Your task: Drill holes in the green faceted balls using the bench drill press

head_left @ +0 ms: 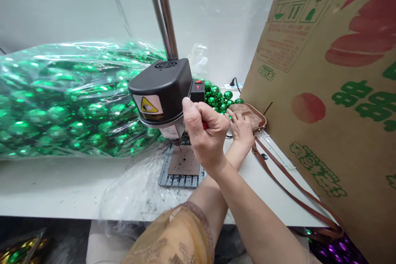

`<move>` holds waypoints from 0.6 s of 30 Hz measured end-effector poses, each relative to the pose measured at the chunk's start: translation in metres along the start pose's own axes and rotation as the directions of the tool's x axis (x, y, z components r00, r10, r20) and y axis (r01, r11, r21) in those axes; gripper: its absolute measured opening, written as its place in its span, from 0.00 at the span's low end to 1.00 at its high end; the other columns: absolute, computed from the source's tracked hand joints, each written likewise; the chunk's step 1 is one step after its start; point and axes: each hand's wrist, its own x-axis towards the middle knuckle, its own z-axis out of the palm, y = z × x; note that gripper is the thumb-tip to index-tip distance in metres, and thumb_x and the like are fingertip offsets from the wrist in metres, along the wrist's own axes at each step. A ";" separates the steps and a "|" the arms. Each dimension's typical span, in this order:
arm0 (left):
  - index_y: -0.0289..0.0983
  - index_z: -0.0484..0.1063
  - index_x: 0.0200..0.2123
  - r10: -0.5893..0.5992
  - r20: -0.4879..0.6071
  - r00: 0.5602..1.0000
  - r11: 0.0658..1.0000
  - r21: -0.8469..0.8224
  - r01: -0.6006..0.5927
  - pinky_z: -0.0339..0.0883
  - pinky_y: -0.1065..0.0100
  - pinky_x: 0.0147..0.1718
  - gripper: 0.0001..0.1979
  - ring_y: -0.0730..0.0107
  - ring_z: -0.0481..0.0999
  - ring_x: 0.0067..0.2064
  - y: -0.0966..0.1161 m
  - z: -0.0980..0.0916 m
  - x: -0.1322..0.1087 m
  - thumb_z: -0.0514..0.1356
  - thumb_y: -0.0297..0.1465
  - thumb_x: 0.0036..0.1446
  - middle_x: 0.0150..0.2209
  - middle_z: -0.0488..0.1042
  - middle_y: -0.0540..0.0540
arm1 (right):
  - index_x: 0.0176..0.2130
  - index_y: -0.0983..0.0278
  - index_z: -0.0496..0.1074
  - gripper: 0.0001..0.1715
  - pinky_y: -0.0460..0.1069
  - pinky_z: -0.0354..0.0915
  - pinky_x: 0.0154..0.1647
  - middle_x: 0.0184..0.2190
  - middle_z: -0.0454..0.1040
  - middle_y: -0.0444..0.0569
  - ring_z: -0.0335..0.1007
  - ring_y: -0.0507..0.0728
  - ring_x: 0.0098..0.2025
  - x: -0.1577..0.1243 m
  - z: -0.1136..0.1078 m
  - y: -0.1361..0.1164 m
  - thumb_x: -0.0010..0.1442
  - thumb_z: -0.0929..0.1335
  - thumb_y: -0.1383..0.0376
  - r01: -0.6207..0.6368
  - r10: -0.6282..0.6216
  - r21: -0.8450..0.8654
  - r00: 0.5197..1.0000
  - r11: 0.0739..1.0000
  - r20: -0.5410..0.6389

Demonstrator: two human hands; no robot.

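A small bench drill press stands on the white table, with a black motor housing on a chrome column. My right hand is closed at its side around the feed handle; a bit of red shows between the fingers. Below the chuck, a brown square board with a dark hole lies on the slotted metal base. My left arm passes under the right one. Its hand reaches to shiny green balls beside a brown handbag, fingers apart; the fingertips are partly hidden.
A large clear plastic bag of green balls fills the left side. At the right stands a tall printed cardboard box. The handbag's strap hangs over the table edge. Dark shavings and loose plastic film surround the base.
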 end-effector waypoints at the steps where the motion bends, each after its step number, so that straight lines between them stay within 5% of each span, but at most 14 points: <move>1: 0.35 0.78 0.49 0.003 0.009 1.000 0.999 0.041 -0.003 0.51 0.38 0.68 0.16 0.40 0.52 0.72 -0.003 -0.001 -0.008 0.54 0.22 0.63 0.61 0.67 0.33 | 0.19 0.63 0.49 0.29 0.46 0.47 0.23 0.18 0.45 0.38 0.42 0.43 0.21 0.000 -0.002 -0.001 0.65 0.65 0.61 -0.025 0.024 0.010 0.999 1.000 0.022; 9: 0.35 0.78 0.43 0.187 0.164 0.969 0.973 0.106 -0.205 0.44 0.40 0.71 0.12 0.40 0.51 0.72 -0.022 0.002 -0.067 0.54 0.25 0.62 0.58 0.69 0.34 | 0.19 0.63 0.51 0.29 0.46 0.45 0.22 0.18 0.46 0.38 0.44 0.43 0.21 0.005 -0.003 0.000 0.64 0.66 0.57 -0.124 0.122 0.059 0.992 0.990 0.044; 13: 0.33 0.72 0.54 0.062 0.144 0.988 0.989 0.125 -0.081 0.49 0.42 0.69 0.17 0.41 0.53 0.72 -0.038 0.003 -0.041 0.53 0.24 0.63 0.62 0.65 0.30 | 0.19 0.63 0.50 0.29 0.46 0.45 0.22 0.18 0.46 0.38 0.42 0.43 0.22 0.006 -0.001 -0.003 0.64 0.66 0.56 -0.159 0.157 0.051 0.987 0.986 0.024; 18: 0.40 0.61 0.66 -0.023 0.142 0.990 0.998 0.066 0.013 0.54 0.40 0.65 0.28 0.38 0.56 0.70 -0.047 0.002 0.006 0.58 0.39 0.65 0.65 0.61 0.32 | 0.19 0.63 0.49 0.30 0.46 0.45 0.23 0.19 0.45 0.38 0.42 0.43 0.23 0.007 -0.004 -0.003 0.64 0.66 0.55 -0.164 0.160 0.038 0.984 0.986 0.084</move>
